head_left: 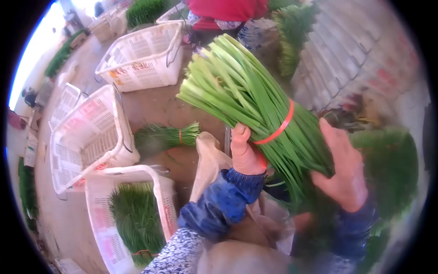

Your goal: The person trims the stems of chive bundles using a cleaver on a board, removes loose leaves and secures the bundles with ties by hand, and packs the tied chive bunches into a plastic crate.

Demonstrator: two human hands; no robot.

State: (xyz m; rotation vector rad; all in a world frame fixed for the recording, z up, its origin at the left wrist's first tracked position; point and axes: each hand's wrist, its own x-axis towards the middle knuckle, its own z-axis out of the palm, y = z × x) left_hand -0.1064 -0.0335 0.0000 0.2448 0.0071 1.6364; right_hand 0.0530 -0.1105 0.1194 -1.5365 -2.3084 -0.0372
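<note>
A thick bundle of Chinese chives [246,86] is held up in front of me, tilted with its pale cut ends to the upper left. One orange-red band [281,128] goes around its middle. My left hand [246,153] grips the bundle from the left near the band, thumb on the stalks. At the leafy lower end, my right hand [344,166] clasps the right side, thumb below and fingers above; some fingers are hidden behind the leaves. A bit of orange shows at my left wrist.
A smaller banded chive bundle [166,136] lies on the floor. White plastic crates stand at left: one with chives [93,201], another [123,125] and one farther back [139,59]. A person in red [226,9] is ahead. Loose greens [388,169] are piled at right.
</note>
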